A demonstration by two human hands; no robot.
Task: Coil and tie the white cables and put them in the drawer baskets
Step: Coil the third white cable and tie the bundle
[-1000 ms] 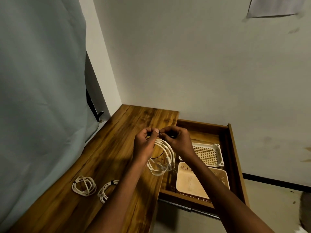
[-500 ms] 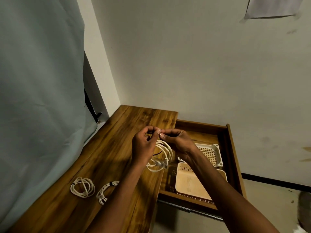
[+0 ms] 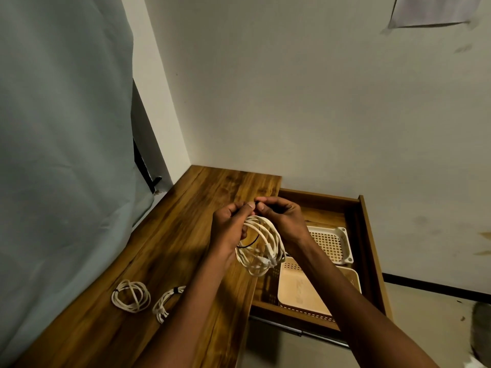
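Wooden desktop runs along the curtain. I have my left hand and right hand pinched together on the top of the white coil, which hangs below the grip with a thin black tie trailing. It looks light, floppy and springy, so I'd pinch where the loops cross. Right of the grip, lower down, sit the drawer baskets.

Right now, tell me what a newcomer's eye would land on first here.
First, the two hands, left and right, meeting above the desk edge, holding a hanging coil of white cable with a thin black tie. Next, two tied coils on the wooden desk, left, and the open drawer with two pale baskets, right.
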